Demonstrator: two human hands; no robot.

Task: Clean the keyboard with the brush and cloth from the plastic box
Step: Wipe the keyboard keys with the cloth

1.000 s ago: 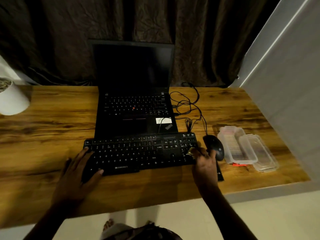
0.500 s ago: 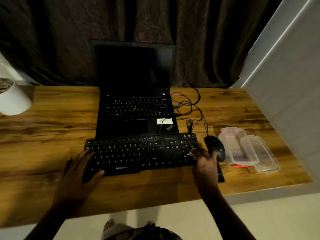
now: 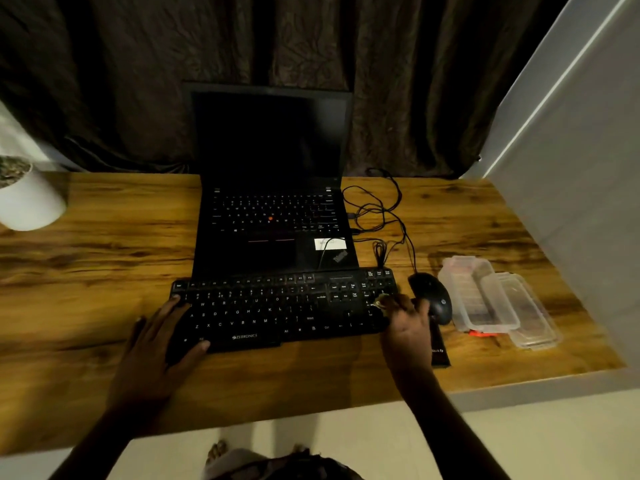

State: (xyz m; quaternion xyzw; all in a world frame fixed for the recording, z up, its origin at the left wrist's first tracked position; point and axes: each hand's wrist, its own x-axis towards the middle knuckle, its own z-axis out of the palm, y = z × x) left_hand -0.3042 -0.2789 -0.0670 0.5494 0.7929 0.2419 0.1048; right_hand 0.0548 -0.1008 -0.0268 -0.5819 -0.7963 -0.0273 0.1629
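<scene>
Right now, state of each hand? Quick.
Left hand: open, fingers spread, resting on the left end of the keyboard.
Right hand: closed, holding the brush at the keyboard's right end.

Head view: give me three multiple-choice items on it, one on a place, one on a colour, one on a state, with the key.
1. Where is the mouse relative to the keyboard?
A. at its left end
B. between its right end and the plastic box
C. on top of it

2. What colour is the pot?
A. white
B. red
C. black

3. How is the laptop?
A. shut
B. open, screen dark
C. open, screen lit

Key:
1 B, the mouse sits just off the keyboard's right end, with the plastic box beyond it.
2 A, the pot at far left is plainly white.
3 B, the laptop's lid stands up and its screen shows nothing.
</scene>
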